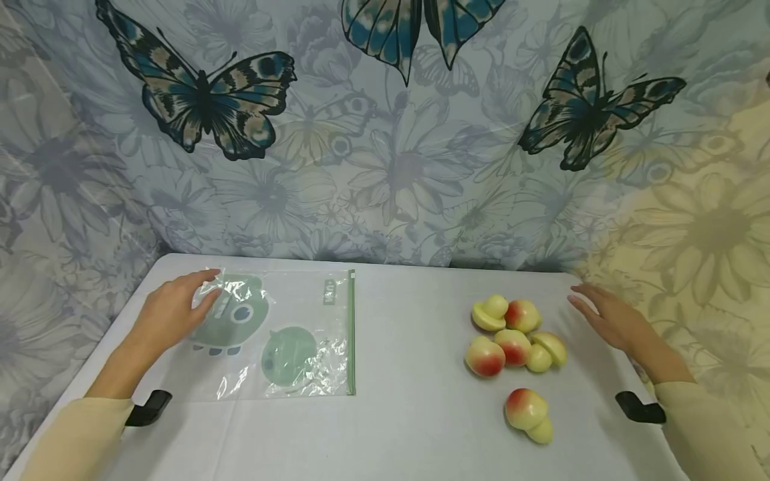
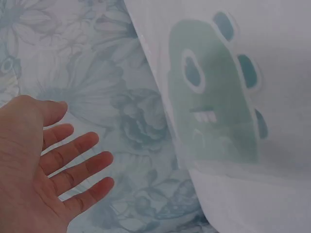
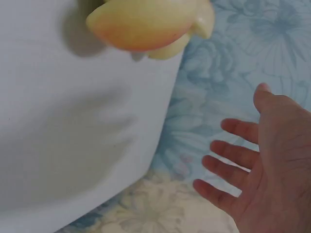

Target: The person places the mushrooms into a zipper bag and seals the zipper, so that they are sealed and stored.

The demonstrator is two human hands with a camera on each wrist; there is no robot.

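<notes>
A clear zip bag (image 1: 240, 374) printed with green cartoon figures lies flat at the left of the table, its green zip edge facing right. My left hand (image 1: 174, 307) hovers over the bag's far left part, fingers spread and holding nothing; the left wrist view shows the same hand (image 2: 58, 165) apart from the print. Several red-and-yellow, peach-like fruits (image 1: 484, 356) and smaller yellow ones (image 1: 496, 306) sit in a loose group on the right. Beyond them, over the right table edge, my right hand (image 1: 616, 321) is empty with fingers relaxed.
A white cloth covers the table (image 1: 409, 334). Nearer the front, one red-and-yellow fruit (image 1: 525, 408) touches a yellow one (image 1: 541, 431), apart from the main group. Behind the table hangs a flower-and-butterfly curtain (image 1: 397, 167), which also runs along both sides.
</notes>
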